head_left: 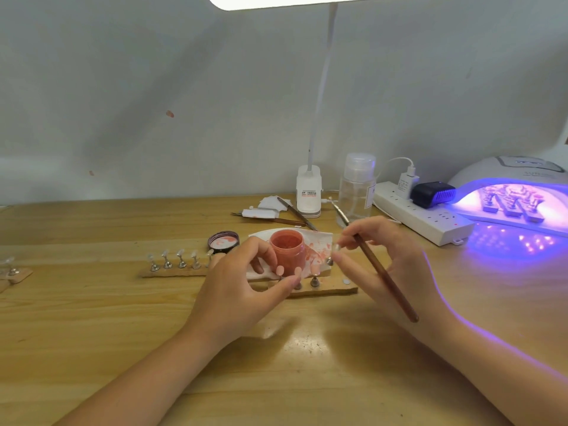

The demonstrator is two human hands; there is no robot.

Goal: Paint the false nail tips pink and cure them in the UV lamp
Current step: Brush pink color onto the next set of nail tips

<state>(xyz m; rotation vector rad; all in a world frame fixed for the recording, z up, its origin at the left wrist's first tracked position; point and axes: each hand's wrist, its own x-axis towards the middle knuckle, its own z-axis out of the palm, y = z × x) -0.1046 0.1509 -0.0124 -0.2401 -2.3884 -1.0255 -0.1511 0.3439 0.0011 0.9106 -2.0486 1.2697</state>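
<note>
Right hand (381, 256): we hold the brush (379, 269) by its brown handle, fingers curled, bristle end pointing to 11 o'clock; thumb and forefinger also pinch a small clear nail tip (336, 248). Left hand (242, 281): fingers curled loosely beside the pink gel jar (288, 252); we cannot tell whether they grip it or a stand peg.

Jar sits open on a stained wipe (319, 241), lid (223, 241) at its 9 o'clock. Unpainted tips stand on a strip (172, 272) further toward 9 o'clock. UV lamp (510, 198), lit, at 2 o'clock, strips of tips inside.

Handling judgement: tips are light, thin, slick plastic, easily flicked away; we take them by the edges or by the metal peg, never the wet face.
</note>
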